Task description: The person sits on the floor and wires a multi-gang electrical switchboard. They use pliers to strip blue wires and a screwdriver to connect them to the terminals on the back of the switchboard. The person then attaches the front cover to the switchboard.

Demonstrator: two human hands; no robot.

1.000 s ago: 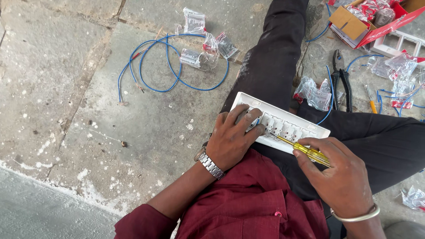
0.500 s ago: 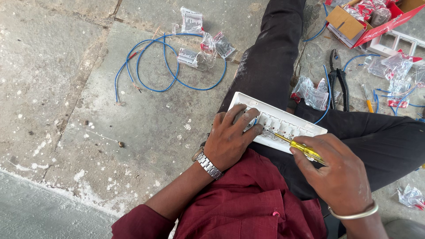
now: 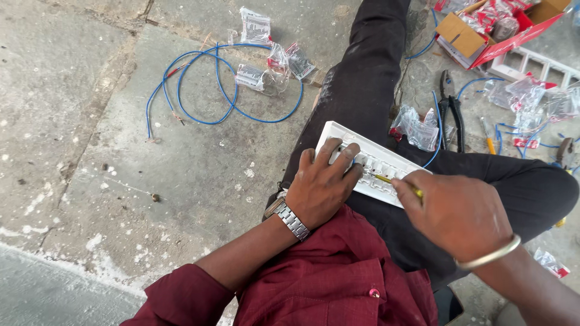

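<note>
While the left hand [image 3: 323, 184] presses curled fingers onto the white plate [image 3: 370, 162] on the lap, the right hand [image 3: 456, 211] grips a screwdriver [image 3: 396, 183]. Its tip touches the plate.

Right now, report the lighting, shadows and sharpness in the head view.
Head view: soft, even daylight, no hard shadows or glare; the white switch plate and left hand are sharp; the right hand is slightly soft; edges bow a little.
</note>
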